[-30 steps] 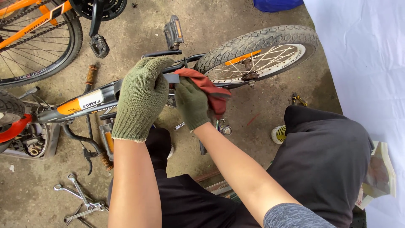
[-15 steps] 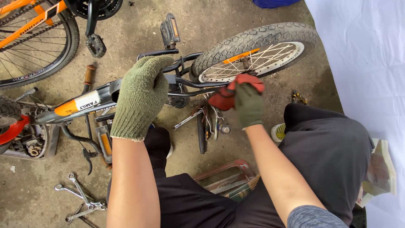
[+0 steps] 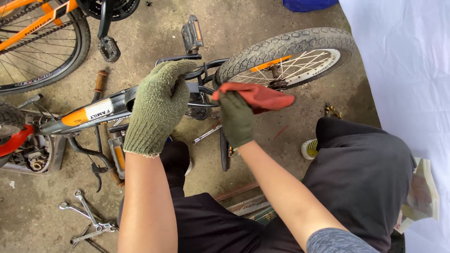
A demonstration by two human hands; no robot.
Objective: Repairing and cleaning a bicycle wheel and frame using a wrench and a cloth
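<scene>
Two gloved hands are seen over a small bicycle frame laid on its side on the concrete floor. The left hand is pressed on the frame, its fingers curled together around a dark tube. The right hand is held just at 3 o'clock of it, fingers clamped on a red rag. The rear wheel lies at 1 o'clock. Several wrenches are scattered at 7 o'clock.

Left hand hides frame joint; orange bike cut off at edge.
</scene>
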